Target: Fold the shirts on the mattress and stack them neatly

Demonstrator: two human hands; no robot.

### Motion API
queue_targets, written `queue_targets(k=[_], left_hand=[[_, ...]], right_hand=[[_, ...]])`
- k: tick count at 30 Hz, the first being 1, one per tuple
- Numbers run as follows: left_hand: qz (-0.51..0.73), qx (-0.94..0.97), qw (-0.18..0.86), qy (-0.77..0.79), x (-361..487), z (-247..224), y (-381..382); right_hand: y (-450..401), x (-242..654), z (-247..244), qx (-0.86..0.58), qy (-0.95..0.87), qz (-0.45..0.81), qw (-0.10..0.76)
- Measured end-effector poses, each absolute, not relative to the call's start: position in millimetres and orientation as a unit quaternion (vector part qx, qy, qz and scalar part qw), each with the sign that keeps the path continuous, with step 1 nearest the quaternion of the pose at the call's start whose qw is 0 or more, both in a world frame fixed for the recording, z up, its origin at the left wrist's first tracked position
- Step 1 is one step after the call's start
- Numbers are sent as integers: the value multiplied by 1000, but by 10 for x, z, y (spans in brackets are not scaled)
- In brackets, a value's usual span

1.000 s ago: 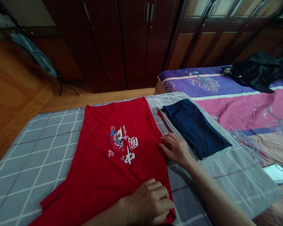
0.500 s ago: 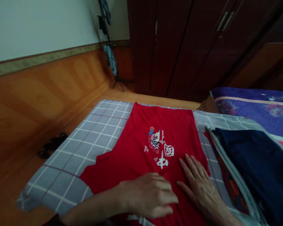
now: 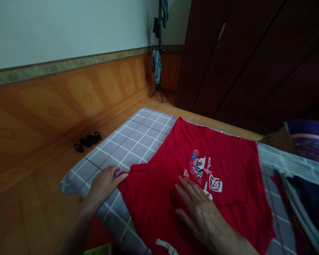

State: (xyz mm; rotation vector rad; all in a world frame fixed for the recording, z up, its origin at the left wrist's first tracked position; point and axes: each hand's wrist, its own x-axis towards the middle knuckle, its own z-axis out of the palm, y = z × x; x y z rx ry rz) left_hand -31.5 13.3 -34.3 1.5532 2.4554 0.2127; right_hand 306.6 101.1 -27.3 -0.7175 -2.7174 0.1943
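Left hand: the left hand is resting at lower left, fingers loosely extended, tips touching the shirt's edge; no pinch is showing.

Right hand: the right hand is pressing flat on the shirt at lower centre, fingers spread, holding nothing.

Shirt: the red shirt is lying spread at lower centre to right, on the sheet, with a stepped edge beside the left hand; a white print is showing just above the right fingertips.

Under: a grey checked sheet is extending to upper left of the shirt.

Around: a navy garment is lying at the right edge, partly cut off; black sandals are sitting on the floor at left; a clothes stand is standing at top centre, beside a dark wardrobe.
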Motion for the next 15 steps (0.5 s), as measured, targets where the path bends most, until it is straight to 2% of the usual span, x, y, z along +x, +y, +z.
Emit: queue_targets(k=[4,7,11,15], left_hand=[[73,500,153,849,-222,-292,92],[102,511,157,839,-191,-298,67],[215,480,205,825,-187,-369,5],[356,439,277,777,-132,-353,-68]], right_hand=[[1236,2300,-10,-216,-959,156,100],[1392,1768,7,-227,-953,193,50],[1491,1270,-127,-231,-953,195,15],[1581,1116,-179,-225,-946,230,32]])
